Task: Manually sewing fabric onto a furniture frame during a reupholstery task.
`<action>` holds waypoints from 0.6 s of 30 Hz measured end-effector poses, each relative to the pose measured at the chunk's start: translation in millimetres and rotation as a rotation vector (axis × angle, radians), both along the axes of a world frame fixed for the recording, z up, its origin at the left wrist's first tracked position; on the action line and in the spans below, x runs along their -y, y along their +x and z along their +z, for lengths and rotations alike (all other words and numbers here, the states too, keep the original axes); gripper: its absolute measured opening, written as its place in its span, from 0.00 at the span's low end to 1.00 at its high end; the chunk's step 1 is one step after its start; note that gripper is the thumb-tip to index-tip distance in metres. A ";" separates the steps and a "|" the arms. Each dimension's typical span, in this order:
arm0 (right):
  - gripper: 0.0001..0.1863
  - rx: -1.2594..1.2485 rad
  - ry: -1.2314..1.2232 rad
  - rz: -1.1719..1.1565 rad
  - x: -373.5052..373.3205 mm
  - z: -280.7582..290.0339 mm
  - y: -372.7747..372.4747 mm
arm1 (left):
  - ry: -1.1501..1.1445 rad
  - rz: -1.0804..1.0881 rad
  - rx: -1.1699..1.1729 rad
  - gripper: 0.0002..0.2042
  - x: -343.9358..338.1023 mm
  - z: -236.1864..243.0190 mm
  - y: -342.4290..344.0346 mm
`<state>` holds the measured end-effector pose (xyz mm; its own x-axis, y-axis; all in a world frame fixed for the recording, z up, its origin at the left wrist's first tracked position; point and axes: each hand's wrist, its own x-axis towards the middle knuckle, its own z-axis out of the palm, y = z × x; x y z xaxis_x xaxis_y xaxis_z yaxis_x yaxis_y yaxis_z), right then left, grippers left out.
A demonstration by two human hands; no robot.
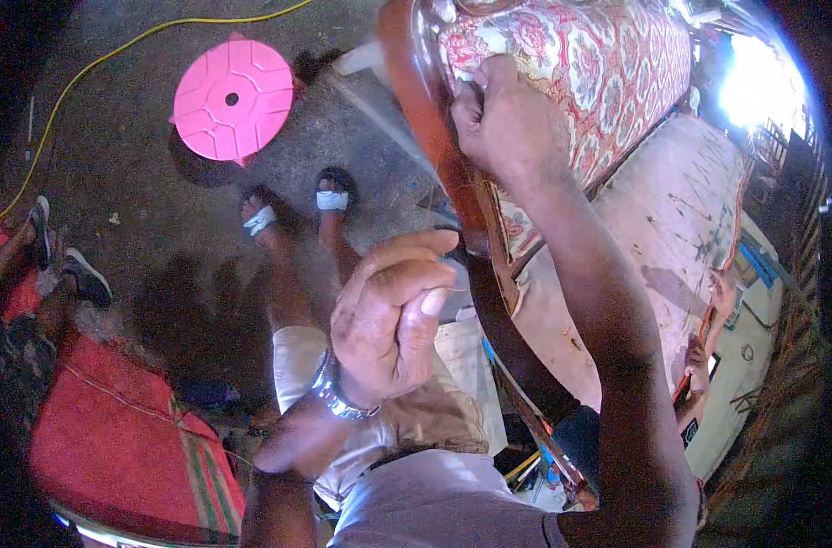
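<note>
My left hand (pixel 389 320), with a metal watch (pixel 338 393) on its wrist, is raised in front of my body. Its thumb and forefinger pinch a thin, thread-like strand (pixel 455 289), too fine to identify surely. At the upper right my right hand (pixel 512 128) is closed with knuckles up, against the edge of red-and-white patterned upholstery fabric (pixel 608 73). What sits between its fingertips is hidden. Beside those fingers runs the curved brown wooden frame (pixel 425 100) of the upholstered seat.
A pink round stool (pixel 233 96) stands on the dark floor, near a yellow cable (pixel 78 73). Red striped fabric (pixel 124 429) lies lower left, by another person's shoes (pixel 87 279). Beyond a stained pale panel (pixel 672 192), another person's hand (pixel 696 361) shows at right.
</note>
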<state>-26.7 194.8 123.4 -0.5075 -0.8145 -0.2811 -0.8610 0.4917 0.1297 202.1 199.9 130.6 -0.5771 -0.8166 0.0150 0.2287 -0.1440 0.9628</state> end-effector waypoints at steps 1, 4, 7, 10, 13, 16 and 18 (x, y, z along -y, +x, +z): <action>0.19 -0.013 0.034 -0.024 1.3 -0.9 0.7 | 0.001 0.003 -0.001 0.07 0.2 -0.7 -0.6; 0.17 -0.056 0.076 -0.024 0.3 -7.3 -0.6 | 0.008 0.028 -0.040 0.06 -0.9 -2.2 -4.1; 0.15 -0.127 0.083 0.024 -2.0 -16.4 -1.0 | 0.022 0.065 -0.047 0.06 -3.7 -4.4 -7.0; 0.13 -0.061 -0.006 0.049 -8.8 -20.6 -7.1 | 0.047 0.086 -0.087 0.06 -5.1 -4.7 -6.8; 0.12 0.107 -0.181 0.053 -16.8 -20.4 -19.0 | 0.044 0.074 -0.063 0.06 -5.6 -4.2 -7.0; 0.12 0.120 -0.221 0.058 -11.6 -18.4 -15.9 | 0.040 0.096 -0.049 0.06 -8.4 -5.0 -7.3; 0.12 0.070 -0.173 0.058 -8.0 -19.0 -12.8 | 0.051 0.095 -0.063 0.05 -8.3 -4.1 -6.9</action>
